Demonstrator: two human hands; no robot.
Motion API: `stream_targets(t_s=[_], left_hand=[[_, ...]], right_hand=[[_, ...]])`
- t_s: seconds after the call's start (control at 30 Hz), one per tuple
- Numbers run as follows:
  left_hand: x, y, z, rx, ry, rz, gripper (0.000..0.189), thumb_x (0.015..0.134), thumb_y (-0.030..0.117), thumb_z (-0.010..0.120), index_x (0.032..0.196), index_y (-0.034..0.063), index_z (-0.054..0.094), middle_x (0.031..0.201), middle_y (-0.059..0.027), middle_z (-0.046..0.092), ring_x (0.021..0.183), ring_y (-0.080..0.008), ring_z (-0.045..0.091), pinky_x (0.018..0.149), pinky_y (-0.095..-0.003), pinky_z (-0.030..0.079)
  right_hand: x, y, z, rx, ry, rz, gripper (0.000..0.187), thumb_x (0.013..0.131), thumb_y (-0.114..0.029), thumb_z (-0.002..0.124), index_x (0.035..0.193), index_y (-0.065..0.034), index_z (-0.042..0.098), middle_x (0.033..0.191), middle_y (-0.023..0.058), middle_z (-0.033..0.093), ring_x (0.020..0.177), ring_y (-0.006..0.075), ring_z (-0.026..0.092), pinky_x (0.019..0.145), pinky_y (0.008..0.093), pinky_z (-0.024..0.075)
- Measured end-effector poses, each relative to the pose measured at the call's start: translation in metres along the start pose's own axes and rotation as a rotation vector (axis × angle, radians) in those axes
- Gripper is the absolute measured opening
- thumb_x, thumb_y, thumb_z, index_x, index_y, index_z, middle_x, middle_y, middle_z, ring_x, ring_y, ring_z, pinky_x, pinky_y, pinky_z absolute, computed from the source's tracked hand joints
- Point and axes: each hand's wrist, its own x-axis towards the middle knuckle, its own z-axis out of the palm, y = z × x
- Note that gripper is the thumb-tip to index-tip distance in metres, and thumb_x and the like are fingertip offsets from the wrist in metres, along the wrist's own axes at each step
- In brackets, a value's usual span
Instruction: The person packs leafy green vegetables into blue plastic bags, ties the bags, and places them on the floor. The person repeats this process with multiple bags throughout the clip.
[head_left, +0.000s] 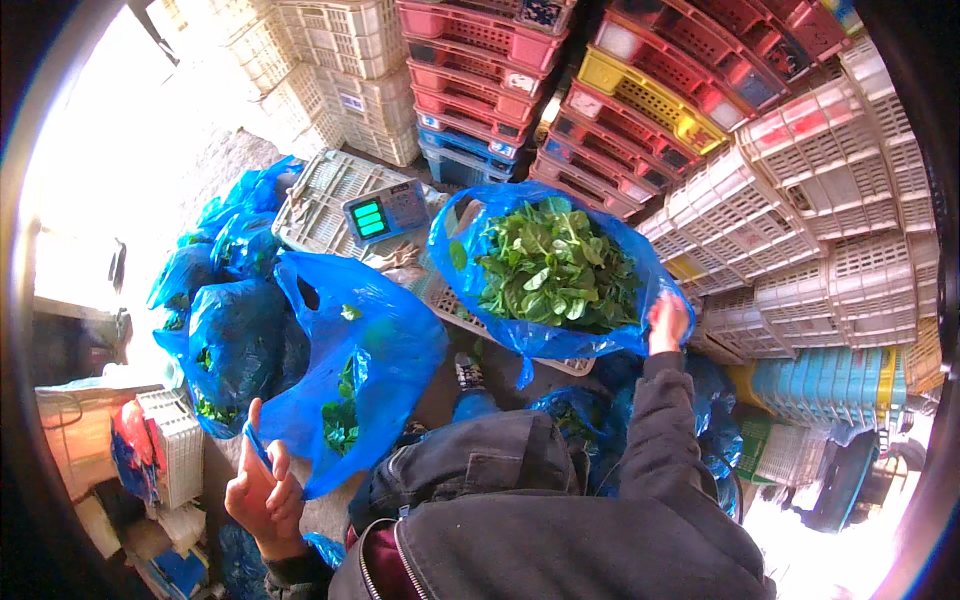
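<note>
My left hand holds the handle of a blue plastic bag, with a strip of it looped round the fingers. That bag hangs stretched out to my left, with a few green leaves in it. At my right, my right hand grips the rim of an open blue plastic bag. Loose leafy greens fill this second bag. It rests on or over a plastic crate by a digital scale, whose display is lit green; the surface under the bag is mostly hidden.
Tied blue bags of greens are heaped at left. More blue bags crowd close on my right. An upturned pale crate lies beside the scale display. Stacked red crates and white crates wall the far side and right.
</note>
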Motion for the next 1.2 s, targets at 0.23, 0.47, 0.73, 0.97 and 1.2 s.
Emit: stream_targets(t_s=[0.23,0.47,0.73,0.97,1.2], left_hand=[[-0.024,0.021,0.021,0.288,0.174,0.058,0.102,0.074,0.025,0.067,0.151,0.0079,0.003,0.072,-0.0173,0.052,0.035,-0.0103,0.038,0.032,-0.0181,0.035],[-0.036,0.037,0.044,0.488,0.108,0.055,0.113,0.065,0.026,0.072,0.151,0.0044,0.002,0.062,-0.0134,0.054,0.034,-0.0092,0.041,0.034,-0.0183,0.035],[-0.063,0.050,0.059,0.518,-0.009,0.175,0.117,0.067,0.027,0.075,0.150,0.0012,-0.002,0.059,-0.0112,0.055,0.036,-0.0116,0.047,0.038,-0.0177,0.040],[-0.099,0.103,0.002,0.130,-0.073,0.174,0.077,0.093,0.023,0.046,0.150,0.0029,-0.002,0.099,-0.0182,0.049,0.046,-0.0136,0.041,0.036,-0.0239,0.036],[-0.098,0.096,-0.057,0.019,0.274,0.193,0.068,0.095,0.029,0.044,0.144,-0.0056,0.012,0.093,-0.0149,0.048,0.051,-0.0130,0.040,0.038,-0.0233,0.036]], right_hand=[[0.002,-0.030,-0.071,0.354,-0.457,0.612,0.033,0.092,-0.026,0.061,0.095,0.0064,0.061,0.097,0.0202,0.066,0.090,0.0302,0.066,0.075,0.0351,0.0574],[-0.157,-0.148,0.047,-0.422,-0.874,-0.102,0.037,0.094,-0.032,0.060,0.112,-0.0009,0.062,0.105,0.0113,0.068,0.090,0.0187,0.067,0.075,0.0297,0.0563],[-0.336,-0.003,0.305,-0.615,-1.134,-0.934,0.116,0.064,-0.060,0.080,0.147,-0.0010,0.024,0.136,0.0301,0.043,0.122,0.0389,0.050,0.102,0.0455,0.0417],[-0.381,0.012,0.315,-0.583,-1.485,-0.592,0.026,0.089,-0.026,0.066,0.088,0.0005,0.069,0.075,0.0104,0.068,0.066,0.0163,0.065,0.063,0.0339,0.0494],[-0.412,-0.058,0.247,-0.371,-1.567,-0.845,0.022,0.088,-0.020,0.068,0.087,0.0016,0.066,0.076,0.0162,0.064,0.065,0.0231,0.059,0.062,0.0345,0.0468]])
